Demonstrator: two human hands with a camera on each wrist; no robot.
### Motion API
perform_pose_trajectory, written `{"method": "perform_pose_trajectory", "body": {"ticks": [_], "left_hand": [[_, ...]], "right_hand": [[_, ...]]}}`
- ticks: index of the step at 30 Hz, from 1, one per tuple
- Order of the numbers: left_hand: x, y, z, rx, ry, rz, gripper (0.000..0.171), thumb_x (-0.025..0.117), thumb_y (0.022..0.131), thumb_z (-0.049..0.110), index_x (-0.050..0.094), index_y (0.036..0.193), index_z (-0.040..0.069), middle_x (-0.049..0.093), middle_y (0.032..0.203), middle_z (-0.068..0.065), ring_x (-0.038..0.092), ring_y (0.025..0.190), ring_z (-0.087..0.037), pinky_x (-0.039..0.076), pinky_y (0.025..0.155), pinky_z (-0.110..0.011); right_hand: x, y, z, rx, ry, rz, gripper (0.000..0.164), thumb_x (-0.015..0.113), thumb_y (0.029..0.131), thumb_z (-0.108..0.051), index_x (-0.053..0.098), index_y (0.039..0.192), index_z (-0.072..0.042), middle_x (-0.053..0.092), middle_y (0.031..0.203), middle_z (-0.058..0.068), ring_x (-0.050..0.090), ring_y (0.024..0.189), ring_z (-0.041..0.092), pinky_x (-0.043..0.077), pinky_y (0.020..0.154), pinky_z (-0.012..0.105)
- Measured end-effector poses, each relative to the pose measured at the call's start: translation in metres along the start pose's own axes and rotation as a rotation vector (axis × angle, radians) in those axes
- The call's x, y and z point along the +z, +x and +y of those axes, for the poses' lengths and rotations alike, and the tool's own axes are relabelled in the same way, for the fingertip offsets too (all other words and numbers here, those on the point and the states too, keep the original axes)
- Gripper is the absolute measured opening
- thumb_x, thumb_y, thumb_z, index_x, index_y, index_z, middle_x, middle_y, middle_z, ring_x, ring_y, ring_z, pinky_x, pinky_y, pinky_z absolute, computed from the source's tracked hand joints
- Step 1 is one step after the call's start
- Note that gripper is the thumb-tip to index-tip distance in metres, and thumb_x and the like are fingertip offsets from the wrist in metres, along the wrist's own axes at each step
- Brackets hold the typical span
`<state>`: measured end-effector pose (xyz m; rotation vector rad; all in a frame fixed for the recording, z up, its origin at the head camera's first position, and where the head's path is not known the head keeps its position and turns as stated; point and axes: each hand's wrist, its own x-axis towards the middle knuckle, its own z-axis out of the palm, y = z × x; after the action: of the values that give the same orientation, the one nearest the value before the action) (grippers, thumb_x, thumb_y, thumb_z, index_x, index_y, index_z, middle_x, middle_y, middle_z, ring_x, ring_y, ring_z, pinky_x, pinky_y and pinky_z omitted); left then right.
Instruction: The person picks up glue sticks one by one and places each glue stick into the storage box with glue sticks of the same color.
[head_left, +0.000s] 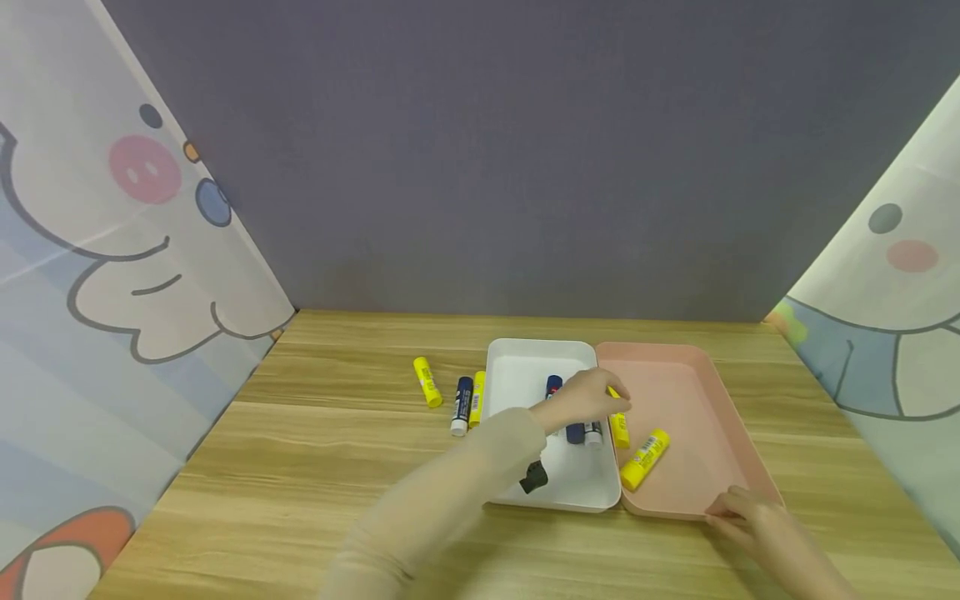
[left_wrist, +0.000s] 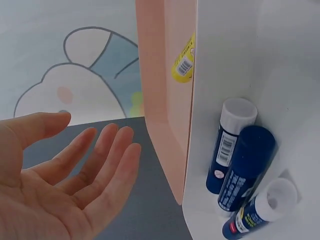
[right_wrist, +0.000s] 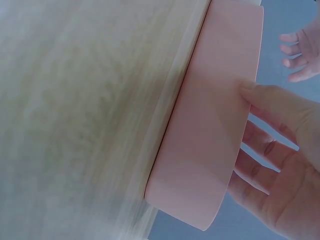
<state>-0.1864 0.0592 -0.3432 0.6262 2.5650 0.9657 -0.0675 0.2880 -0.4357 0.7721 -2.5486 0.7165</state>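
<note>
My left hand (head_left: 588, 396) hovers palm down over the shared edge of the two trays. In the left wrist view its fingers are spread and loosely bent, with nothing in them. Below it, a yellow glue stick (head_left: 619, 427) lies along the left wall of the pink tray (head_left: 697, 400). Another yellow glue stick (head_left: 645, 460) lies aslant nearer the front. Several dark blue glue sticks (left_wrist: 245, 165) lie in the white tray (head_left: 525, 358), partly covered by my left arm in the head view. My right hand (head_left: 753, 521) pinches the pink tray's rim at the front right corner.
Left of the white tray, a dark blue glue stick (head_left: 462, 404) and a yellow one (head_left: 477, 400) lie side by side on the wooden table (head_left: 315, 450). A further yellow glue stick (head_left: 427, 382) lies farther left. A grey panel (head_left: 480, 167) stands behind, with printed sheets at both sides.
</note>
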Motion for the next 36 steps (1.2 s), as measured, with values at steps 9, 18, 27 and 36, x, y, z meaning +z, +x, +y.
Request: {"method": "perform_pose_trajectory", "body": {"ticks": [9,18,27,36], "left_hand": [[-0.02,-0.015,-0.019,0.04,-0.076,0.017,0.024,0.057,0.086,0.018,0.063,0.105,0.006,0.059,0.086,-0.001,0.057,0.066,-0.011,0.045,0.054,-0.016],[-0.041,-0.036,-0.04,0.055,-0.1,0.071,0.023,0.056,0.086,0.019,0.063,0.105,0.007,0.059,0.082,-0.003,0.06,0.069,-0.017,0.045,0.052,-0.019],[-0.061,-0.056,-0.067,0.025,-0.142,0.224,0.022,0.054,0.087,0.016,0.063,0.104,0.005,0.061,0.088,-0.007,0.058,0.064,-0.012,0.047,0.056,-0.022],[-0.073,-0.07,-0.09,-0.019,-0.241,0.39,0.022,0.053,0.087,0.011,0.061,0.104,0.0,0.061,0.091,-0.014,0.059,0.074,-0.025,0.048,0.06,-0.026]], "right_hand": [[0.0,-0.001,0.0,0.007,-0.003,0.012,0.032,0.075,0.056,0.003,0.058,0.066,-0.022,0.046,0.068,-0.022,0.047,0.062,-0.009,0.036,0.054,0.004],[0.0,0.0,-0.001,0.013,-0.008,0.016,0.032,0.076,0.056,0.003,0.058,0.065,-0.021,0.045,0.067,-0.023,0.044,0.061,-0.01,0.035,0.053,0.005],[0.0,0.001,-0.001,0.023,-0.022,0.017,0.032,0.075,0.056,0.004,0.058,0.065,-0.022,0.043,0.067,-0.024,0.041,0.06,-0.01,0.035,0.053,0.006],[0.0,0.0,0.0,0.017,-0.029,0.022,0.033,0.075,0.056,0.003,0.058,0.066,-0.024,0.043,0.067,-0.025,0.043,0.06,-0.01,0.035,0.054,0.006]]}}
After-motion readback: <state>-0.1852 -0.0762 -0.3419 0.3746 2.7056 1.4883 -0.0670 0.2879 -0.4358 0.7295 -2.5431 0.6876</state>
